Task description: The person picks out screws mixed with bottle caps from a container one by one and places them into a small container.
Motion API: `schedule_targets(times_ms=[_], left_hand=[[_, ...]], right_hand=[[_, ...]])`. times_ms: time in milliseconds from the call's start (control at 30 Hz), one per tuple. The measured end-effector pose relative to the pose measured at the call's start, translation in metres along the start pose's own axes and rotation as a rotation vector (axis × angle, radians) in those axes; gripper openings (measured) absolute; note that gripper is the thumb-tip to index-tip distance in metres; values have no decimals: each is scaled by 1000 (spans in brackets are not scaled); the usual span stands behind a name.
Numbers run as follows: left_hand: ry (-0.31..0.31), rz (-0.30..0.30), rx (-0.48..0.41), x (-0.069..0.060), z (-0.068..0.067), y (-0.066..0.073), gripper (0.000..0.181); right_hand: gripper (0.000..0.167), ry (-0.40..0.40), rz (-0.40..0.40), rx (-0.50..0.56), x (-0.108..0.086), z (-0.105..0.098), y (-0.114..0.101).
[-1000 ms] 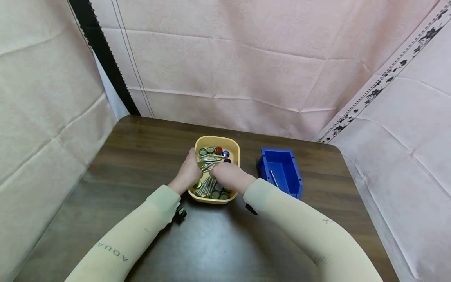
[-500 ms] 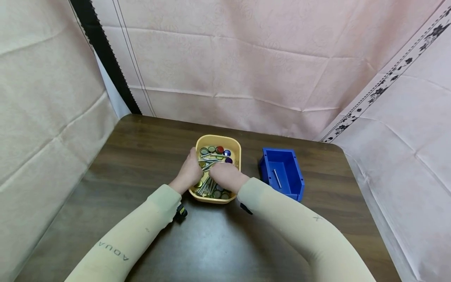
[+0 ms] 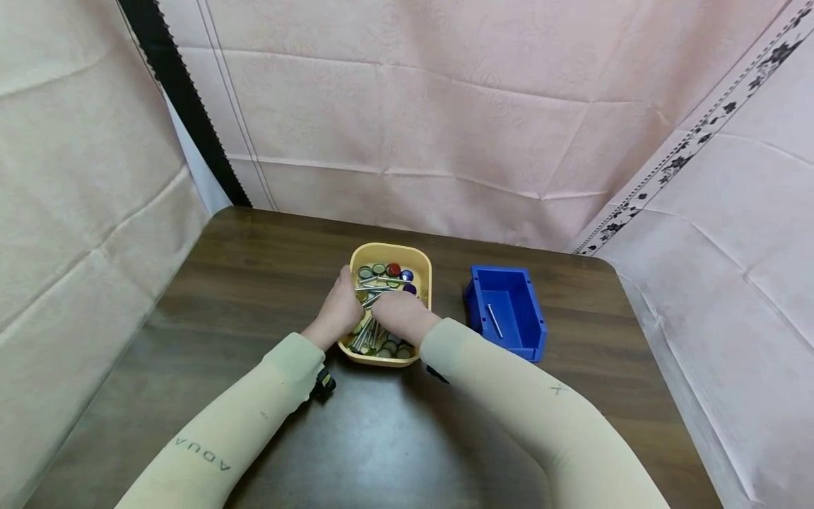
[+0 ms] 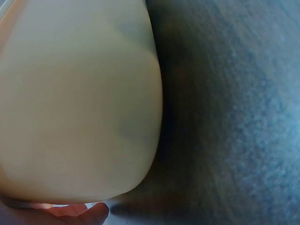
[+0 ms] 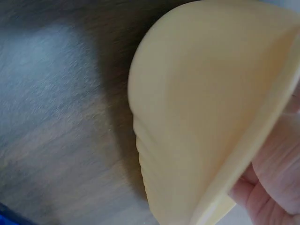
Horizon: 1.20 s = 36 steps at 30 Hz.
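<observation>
A yellow tub holds several round caps, some colored, and several long silvery nails or bolts. My left hand grips the tub's left side, with the thumb up at the rim; fingers show beside the tub's wall in the left wrist view. My right hand reaches over the right rim into the tub. Its fingertips are hidden in the head view. In the right wrist view the rim covers part of that hand, and whether it pinches anything cannot be seen.
Right of the tub stands a blue bin with one long silvery nail or bolt lying in it. Both stand on a dark wooden table. Pale cloth hangs behind and at both sides.
My right hand and forearm have shifted slightly left within the tub, uncovering more of the nail or bolt in the blue bin. My left hand keeps its place.
</observation>
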<state>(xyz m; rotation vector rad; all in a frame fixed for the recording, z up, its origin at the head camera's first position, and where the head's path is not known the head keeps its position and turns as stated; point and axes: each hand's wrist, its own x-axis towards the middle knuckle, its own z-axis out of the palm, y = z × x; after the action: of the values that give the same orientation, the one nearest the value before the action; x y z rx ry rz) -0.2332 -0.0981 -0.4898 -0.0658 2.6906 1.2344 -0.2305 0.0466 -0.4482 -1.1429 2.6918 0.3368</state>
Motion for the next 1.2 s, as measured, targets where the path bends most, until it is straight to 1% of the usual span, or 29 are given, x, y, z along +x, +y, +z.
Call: schedule_targets(times_ms=[200, 300, 433, 567, 733, 933, 1067, 1200], left_hand=[[2, -7, 7, 0, 0, 0, 90], [-1, -10, 4, -1, 0, 0, 91], [2, -7, 6, -1, 0, 1, 90], [3, 2, 2, 0, 0, 1, 89], [-15, -14, -16, 0, 1, 0, 91], [-12, -19, -29, 0, -3, 0, 92], [-17, -21, -28, 0, -3, 0, 91], [-21, -22, -28, -1, -1, -1, 91]], right_hand=[[17, -33, -50, -113, 1, 4, -2], [16, -33, -79, -160, 1, 6, -1], [16, -16, -76, -163, 2, 8, -1], [18, -5, -96, -186, 2, 9, -3], [20, 9, -110, -179, 0, 8, -3], [19, 43, -130, -176, -1, 5, -2], [18, 43, -138, -187, 0, 6, -1], [17, 33, -124, -172, 1, 11, 0]])
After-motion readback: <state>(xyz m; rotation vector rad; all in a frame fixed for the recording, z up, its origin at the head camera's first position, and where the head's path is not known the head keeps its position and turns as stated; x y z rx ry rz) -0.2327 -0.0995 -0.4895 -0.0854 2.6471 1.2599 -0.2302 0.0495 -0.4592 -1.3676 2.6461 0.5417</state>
